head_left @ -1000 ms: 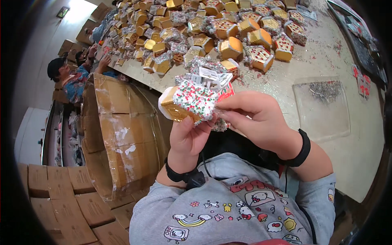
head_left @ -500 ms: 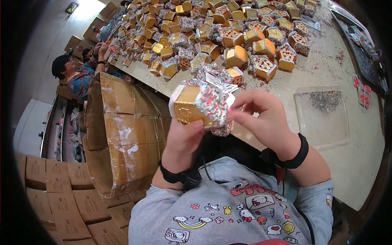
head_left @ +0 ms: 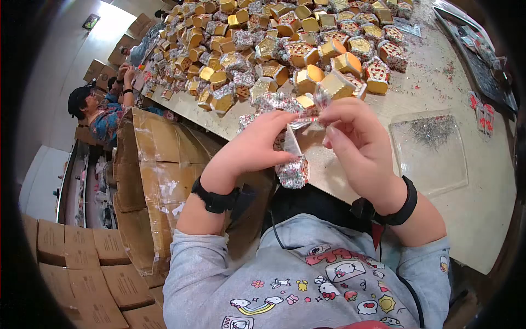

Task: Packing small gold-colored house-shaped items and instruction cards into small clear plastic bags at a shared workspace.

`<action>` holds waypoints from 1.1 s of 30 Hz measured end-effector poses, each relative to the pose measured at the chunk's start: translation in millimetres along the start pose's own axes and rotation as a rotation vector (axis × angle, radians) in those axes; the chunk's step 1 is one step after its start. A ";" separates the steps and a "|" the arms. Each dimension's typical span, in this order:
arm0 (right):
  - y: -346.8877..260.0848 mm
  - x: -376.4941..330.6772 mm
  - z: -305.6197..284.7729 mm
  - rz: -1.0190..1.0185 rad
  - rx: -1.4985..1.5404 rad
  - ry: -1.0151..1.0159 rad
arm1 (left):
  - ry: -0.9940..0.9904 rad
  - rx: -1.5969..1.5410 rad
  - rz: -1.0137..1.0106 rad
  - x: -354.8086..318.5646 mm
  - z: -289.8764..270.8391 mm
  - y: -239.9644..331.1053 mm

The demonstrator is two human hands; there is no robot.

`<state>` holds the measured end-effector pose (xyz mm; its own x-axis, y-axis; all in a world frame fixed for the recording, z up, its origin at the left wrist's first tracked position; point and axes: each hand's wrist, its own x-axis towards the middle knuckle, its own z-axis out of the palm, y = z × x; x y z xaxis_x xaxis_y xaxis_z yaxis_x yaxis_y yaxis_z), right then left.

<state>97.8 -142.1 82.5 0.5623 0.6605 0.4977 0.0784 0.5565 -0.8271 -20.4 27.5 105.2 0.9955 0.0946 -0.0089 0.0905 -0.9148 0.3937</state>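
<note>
At 8 o'clock in my view lie closed brown cartons (head_left: 98, 277), more than six, and near 10 o'clock sits one co-worker (head_left: 104, 123) in a dark cap. Between 8 and 9 o'clock stands one large open carton (head_left: 161, 192), patched with tape. My left hand (head_left: 246, 145), near the middle, curves its thumb and fingers around one white card (head_left: 293, 141); how firmly, I cannot tell. At 5 o'clock of my left thumb is one sprinkle-covered house (head_left: 293, 174), just beside it. From 11 to 1 o'clock spread the gold and sprinkled houses (head_left: 300, 52), dozens, too many and overlapping to count exactly. My right hand (head_left: 359, 156), toward 3 o'clock, has its thumb and forefinger slightly parted; whether its hidden fingers grasp anything, I cannot tell. Further at 3 o'clock lies one clear tray (head_left: 433, 172) with one heap of thin metal pieces (head_left: 434, 130), then at least two red-and-white cards (head_left: 484, 119), and at 2 o'clock one dark tray (head_left: 487, 82).
</note>
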 end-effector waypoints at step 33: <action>-1.5 0.1 -4.0 0.293 0.067 -0.111 | 0.905 0.984 -1.431 -305.8 -274.4 -107.6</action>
<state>101.1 -144.9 82.8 0.4596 0.8462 0.2697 -0.1302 0.3646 -0.9220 -342.6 204.7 317.9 -0.0897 0.6899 0.7184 0.9843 0.1713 -0.0415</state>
